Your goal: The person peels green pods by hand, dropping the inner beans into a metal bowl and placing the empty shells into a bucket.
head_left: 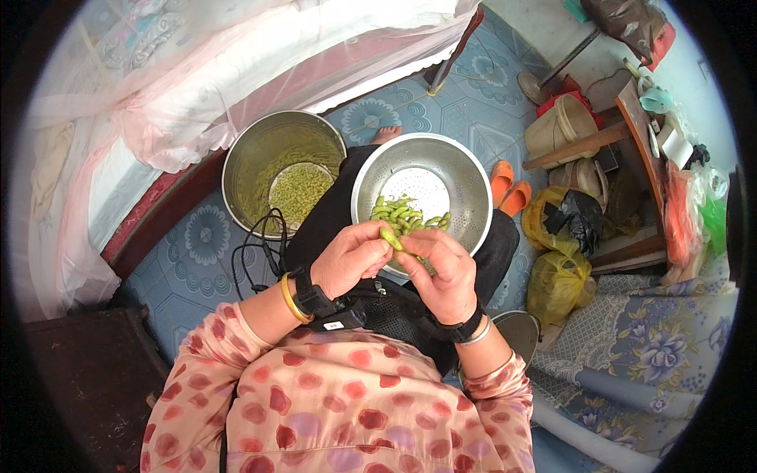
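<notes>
Between my two hands is a green soybean pod (390, 238), pinched at its ends. My left hand (352, 256) grips it with thumb and curled fingers. From the other side my right hand (438, 272) holds it too, its thumb and fingertips closed. Both hands are over the near rim of a perforated metal colander (465, 169) that rests on my lap. Several more green pods (400, 213) lie in the colander's near part, partly hidden by my fingers. To the left, a deep metal pot (244, 177) stands on the floor with shelled green beans (303, 191) covering its bottom.
A bed with pink netting (158, 126) runs along the far left. Black cables (264, 244) hang beside the pot. Orange slippers (511, 191), a yellow plastic bag (558, 284) and a wooden shelf (639, 142) stand at right. A dark wooden box (87, 378) is at lower left.
</notes>
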Demonstrator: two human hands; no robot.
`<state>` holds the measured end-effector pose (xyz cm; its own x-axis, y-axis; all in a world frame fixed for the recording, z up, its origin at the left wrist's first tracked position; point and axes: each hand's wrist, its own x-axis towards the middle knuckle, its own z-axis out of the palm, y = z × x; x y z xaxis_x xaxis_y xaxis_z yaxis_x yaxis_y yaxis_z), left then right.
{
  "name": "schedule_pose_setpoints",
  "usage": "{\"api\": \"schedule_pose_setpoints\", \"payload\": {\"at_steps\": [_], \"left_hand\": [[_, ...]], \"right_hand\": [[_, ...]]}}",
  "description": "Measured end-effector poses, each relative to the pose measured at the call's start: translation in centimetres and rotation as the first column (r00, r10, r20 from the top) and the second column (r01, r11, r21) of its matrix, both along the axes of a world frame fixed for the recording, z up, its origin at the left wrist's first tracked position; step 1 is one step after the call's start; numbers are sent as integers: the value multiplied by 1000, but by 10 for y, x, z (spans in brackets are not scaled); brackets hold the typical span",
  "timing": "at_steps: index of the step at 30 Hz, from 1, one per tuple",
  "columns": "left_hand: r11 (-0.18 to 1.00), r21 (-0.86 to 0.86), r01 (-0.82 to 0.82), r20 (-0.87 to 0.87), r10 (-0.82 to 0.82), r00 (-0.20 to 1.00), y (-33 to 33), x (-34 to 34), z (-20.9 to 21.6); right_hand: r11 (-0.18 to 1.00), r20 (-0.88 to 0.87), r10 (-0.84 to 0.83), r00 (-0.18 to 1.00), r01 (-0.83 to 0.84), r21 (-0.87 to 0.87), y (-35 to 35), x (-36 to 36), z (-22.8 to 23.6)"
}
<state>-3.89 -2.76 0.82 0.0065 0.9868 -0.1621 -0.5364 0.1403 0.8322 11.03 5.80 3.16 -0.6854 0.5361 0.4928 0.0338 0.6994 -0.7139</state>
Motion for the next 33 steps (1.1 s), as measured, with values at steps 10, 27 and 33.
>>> {"api": "schedule_pose_setpoints", "payload": {"at_steps": [10, 27, 33], "left_hand": [[999, -42, -32, -18, 31, 999, 2, 8, 3], [986, -95, -135, -33, 132, 991, 12, 16, -1], [988, -93, -123, -47, 119, 992, 15, 17, -2]], "right_hand": [[994, 27, -44, 999, 41, 99, -2, 1, 2], [817, 90, -115, 989, 146, -558, -12, -1, -17], [575, -76, -76, 994, -18, -818, -6, 0, -21]]}}
